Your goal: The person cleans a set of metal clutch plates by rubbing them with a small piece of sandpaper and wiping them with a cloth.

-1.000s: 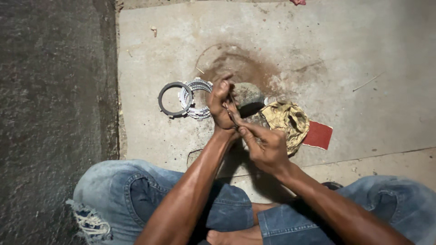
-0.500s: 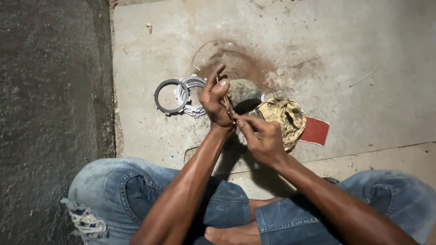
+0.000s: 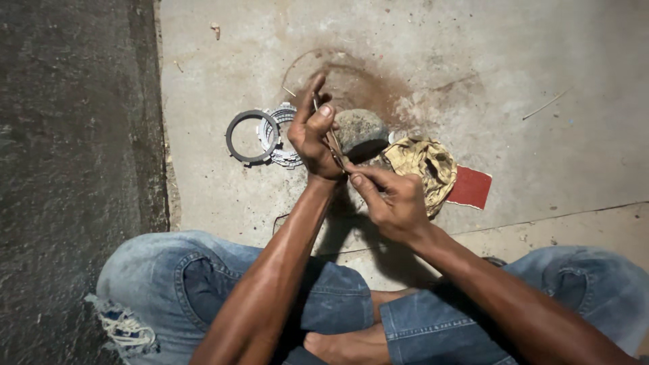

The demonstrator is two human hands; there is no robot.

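Left hand [image 3: 312, 138] has lifted slightly since a second ago, fingers now splayed upward. Both grips pinch a thin metal ring [image 3: 332, 138] edge-on above the floor, right hand [image 3: 392, 201] at its lower end. Dark ring [image 3: 250, 136] and toothed plates [image 3: 282, 135] lie untouched beside; more remains.

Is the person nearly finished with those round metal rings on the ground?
Hard to tell. A dark ring and toothed silvery rings lie set aside on the concrete floor, beside a stone. In hand now: the left hand and right hand both grip one thin metal piece edge-on. A crumpled yellow rag and red sheet lie untouched.
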